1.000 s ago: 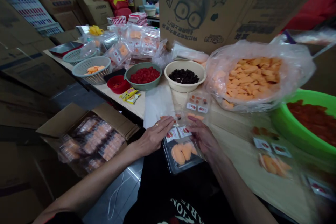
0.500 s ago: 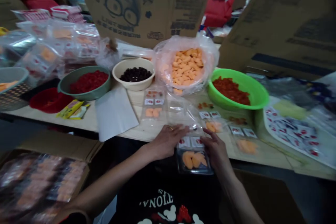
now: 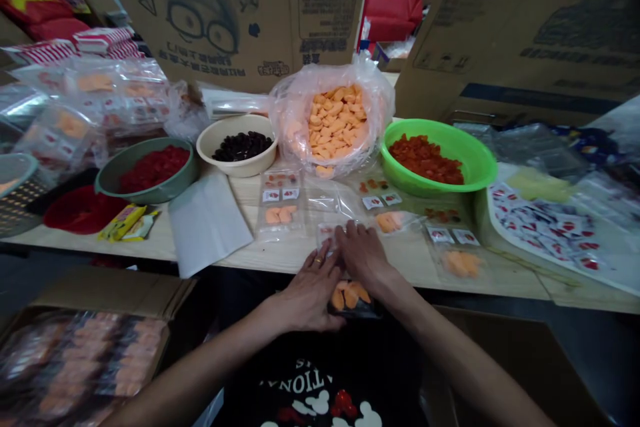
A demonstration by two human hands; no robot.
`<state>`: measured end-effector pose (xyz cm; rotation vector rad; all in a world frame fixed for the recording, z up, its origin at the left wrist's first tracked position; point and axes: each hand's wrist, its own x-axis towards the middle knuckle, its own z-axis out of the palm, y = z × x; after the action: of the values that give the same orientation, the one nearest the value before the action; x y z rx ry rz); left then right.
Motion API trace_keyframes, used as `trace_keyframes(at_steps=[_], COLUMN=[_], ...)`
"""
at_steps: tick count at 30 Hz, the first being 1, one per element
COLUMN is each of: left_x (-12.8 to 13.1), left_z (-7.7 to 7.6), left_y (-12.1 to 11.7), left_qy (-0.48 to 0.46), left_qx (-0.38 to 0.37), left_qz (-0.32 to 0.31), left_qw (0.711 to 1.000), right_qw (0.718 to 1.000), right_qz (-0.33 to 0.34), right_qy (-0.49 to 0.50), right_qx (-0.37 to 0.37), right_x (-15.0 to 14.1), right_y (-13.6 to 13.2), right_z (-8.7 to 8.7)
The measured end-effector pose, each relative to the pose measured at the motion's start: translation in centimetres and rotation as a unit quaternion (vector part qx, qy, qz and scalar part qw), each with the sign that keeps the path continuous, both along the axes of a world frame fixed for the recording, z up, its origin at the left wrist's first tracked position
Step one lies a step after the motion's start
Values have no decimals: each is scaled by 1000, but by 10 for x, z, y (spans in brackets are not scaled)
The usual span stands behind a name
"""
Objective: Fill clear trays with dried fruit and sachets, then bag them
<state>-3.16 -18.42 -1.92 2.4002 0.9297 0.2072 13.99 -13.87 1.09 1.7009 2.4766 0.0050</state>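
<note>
A: Please, what is touching the dark plastic tray (image 3: 361, 311)?

B: Both hands touch it, the left hand (image 3: 310, 295) and the right hand (image 3: 363, 257). Inside are orange slices (image 3: 350, 295).

A: Where does it stay?

B: At the edge of the counter (image 3: 415, 270). A clear plastic packet (image 3: 281, 205) lies near, and a green basin (image 3: 480, 163) is farther to the right.

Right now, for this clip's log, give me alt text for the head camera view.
The left hand and right hand rest over a dark tray of orange pieces at the table's edge. Beyond lie clear packets, a bag of orange pieces and a green basin of red pieces.
</note>
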Motion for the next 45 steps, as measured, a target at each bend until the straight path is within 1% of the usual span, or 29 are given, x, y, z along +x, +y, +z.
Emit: trace_keyframes(at_steps=[3, 6, 9, 13, 15, 17, 20, 23, 25, 28, 30, 33, 36, 38, 40, 41, 42, 43, 45], left_x=[-3, -4, -3, 0, -1, -2, -4, 0, 5, 15, 19, 20, 15, 11, 9, 9, 9, 9, 9], left_z=[-1, -7, -18, -41, -51, -54, -50, -43, -42, -43, -41, -35, -31, -31, -30, -29, -28, -26, -25], left_y=[0, 0, -5, -17, -21, -20, -14, -8, -6, -5, -4, -3, -10, -14, -14, -11, -6, 0, 12], left_qy=[-10, -46, -103, -187, -211, -214, -180, -145, -118, -67, -54, -60, -79, -93, -84, -69, -48, -24, 16], left_qx=[8, 29, 67, 131, 153, 171, 207, 240, 263, 300, 311, 296, 250, 214, 175, 154, 131, 106, 56], left_qz=[11, 25, 54, 108, 118, 123, 92, 47, 46, 67, 74, 82, 101, 122, 144, 145, 136, 119, 91], left_qw=[1000, 998, 991, 968, 958, 954, 957, 959, 956, 949, 946, 950, 960, 965, 970, 975, 981, 987, 994], right_qw=[1000, 1000, 998, 993, 993, 998, 999, 992, 984, 975, 978, 992, 999, 999, 997, 996, 994, 990, 970], right_qz=[15, 24, 53, 115, 116, 59, -50, -115, -160, -204, -192, -110, -29, 14, 36, 29, 5, -34, -127], right_qy=[-14, -18, -10, 22, 32, 20, 12, 36, 44, 32, 20, 21, 32, 45, 67, 84, 104, 127, 179], right_qx=[-4, 0, 12, 1, 8, 16, 17, 42, 64, 81, 80, 52, 14, -3, -9, 0, 19, 46, 103], right_x=[-13, -16, -12, -4, 1, 6, 12, 14, 15, 21, 26, 31, 29, 26, 23, 22, 22, 22, 23], right_y=[26, 36, 29, 10, 6, 11, 27, 46, 57, 71, 77, 73, 57, 44, 32, 27, 23, 17, 5], right_z=[-1, -1, 0, -2, -5, -10, -19, -26, -27, -23, -19, -16, -18, -20, -22, -23, -25, -27, -35])
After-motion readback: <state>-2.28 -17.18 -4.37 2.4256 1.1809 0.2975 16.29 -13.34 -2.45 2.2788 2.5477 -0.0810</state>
